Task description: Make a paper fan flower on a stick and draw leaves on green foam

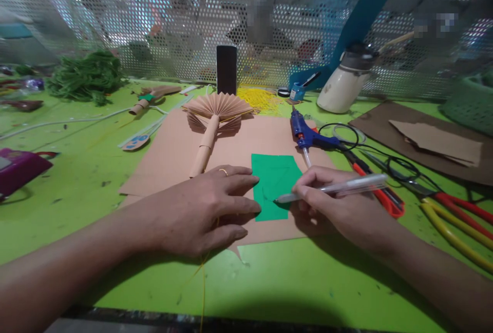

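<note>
A small green sheet of paper lies on a larger brown sheet of paper, with faint dark lines drawn on it. My left hand rests flat, fingers spread, its fingertips on the green sheet's left edge. Pinched in my right hand is a clear-barrelled pen, its tip touching the lower part of the green sheet. Just behind my left hand lies a pleated brown paper fan with a rolled paper handle.
A blue glue gun, a red utility knife and scissors lie to the right. Behind stand a phone, a cream jug and a perforated metal screen. Green strands are piled back left.
</note>
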Tool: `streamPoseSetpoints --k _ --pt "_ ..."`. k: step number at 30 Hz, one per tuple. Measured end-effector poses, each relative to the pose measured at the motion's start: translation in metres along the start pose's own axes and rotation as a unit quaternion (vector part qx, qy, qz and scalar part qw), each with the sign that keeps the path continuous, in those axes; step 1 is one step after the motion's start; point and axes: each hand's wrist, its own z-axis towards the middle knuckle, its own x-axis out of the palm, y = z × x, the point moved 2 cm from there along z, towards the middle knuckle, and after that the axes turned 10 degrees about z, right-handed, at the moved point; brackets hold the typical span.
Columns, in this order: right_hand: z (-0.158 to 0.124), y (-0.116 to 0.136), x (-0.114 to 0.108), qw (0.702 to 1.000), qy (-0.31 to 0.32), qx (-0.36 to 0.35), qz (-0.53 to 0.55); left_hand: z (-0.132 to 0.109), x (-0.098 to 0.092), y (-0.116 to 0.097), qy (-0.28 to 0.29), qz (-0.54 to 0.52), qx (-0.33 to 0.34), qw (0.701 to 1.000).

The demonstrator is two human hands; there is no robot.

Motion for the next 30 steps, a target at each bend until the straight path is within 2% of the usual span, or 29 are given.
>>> streamPoseSetpoints --k 4,7,13,17,24,30 --pt "-0.0022 0.0001 0.0007 0.997 -0.025 0.024 0.072 -0.0003 -0.0001 0.0005 -0.007 0.000 0.003 1.000" --pt "-0.0021 0.0004 0.0001 0.997 -0.020 0.028 0.075 -0.0005 0.0000 0.0006 -0.004 0.001 0.002 1.000" --pt "-0.0007 0.0044 -0.0005 0.994 0.019 -0.055 -0.092 -0.0002 0.0004 0.0001 -0.003 0.009 0.002 1.000" --pt "-0.0012 0.0046 0.0007 0.990 0.032 -0.065 -0.118 -0.0004 0.0006 -0.0001 -0.008 0.016 0.003 1.000" --pt "-0.0005 0.0003 -0.0013 0.999 0.029 -0.031 -0.031 -0.0002 -0.0003 0.0002 -0.013 0.015 0.003 1.000" --pt "0.0012 -0.0021 -0.0032 0.998 -0.004 0.000 0.070 0.0000 -0.0007 0.0000 -0.022 0.010 0.006 1.000"
